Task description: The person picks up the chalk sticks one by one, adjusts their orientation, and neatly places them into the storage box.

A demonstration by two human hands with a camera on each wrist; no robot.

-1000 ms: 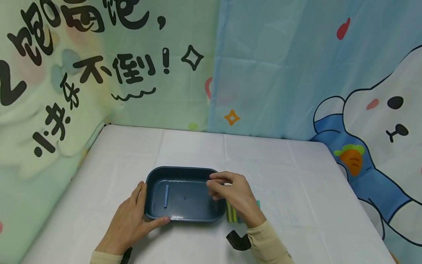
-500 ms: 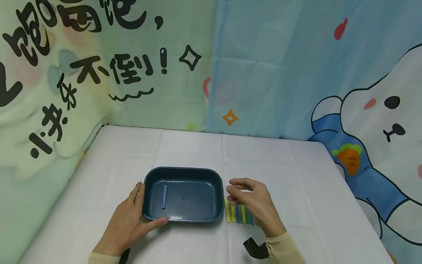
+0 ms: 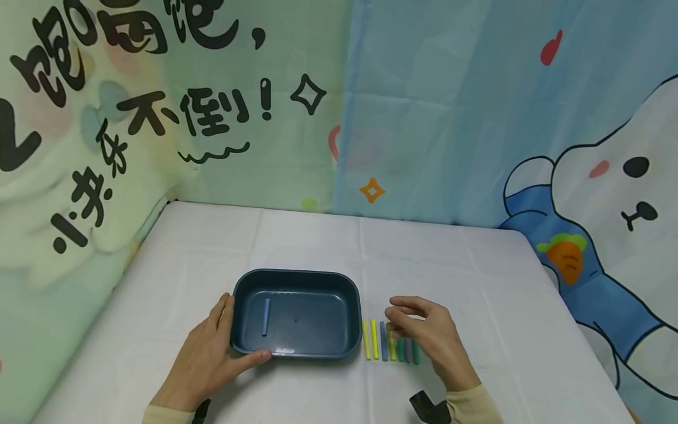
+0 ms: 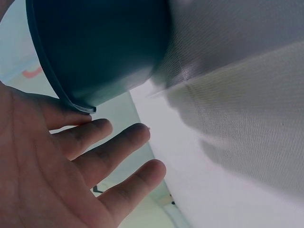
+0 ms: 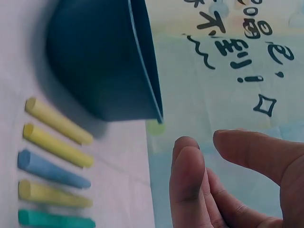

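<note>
A dark blue tray (image 3: pixel 296 315) stands on the table with one blue chalk stick (image 3: pixel 266 317) lying in it. My left hand (image 3: pixel 203 353) rests against the tray's left side, fingers extended along it and thumb at the front rim. In the left wrist view, straight fingers (image 4: pixel 114 154) reach past the tray's rim. My right hand (image 3: pixel 429 333) hovers above a row of chalks, holding nothing; a gap shows between thumb and forefinger in the right wrist view. The row includes yellow chalks (image 3: pixel 375 340), a blue chalk (image 3: pixel 383 341) and green chalks (image 3: pixel 415 352), partly hidden by the hand.
White cloth covers the table (image 3: pixel 296 235). A printed curtain (image 3: pixel 424 118) hangs behind it and along the left side. The chalk row lies close to the tray's right side.
My right hand has moved from over the tray's right rim rightward to above the chalk row, uncovering more chalks. My left hand stays at the tray.
</note>
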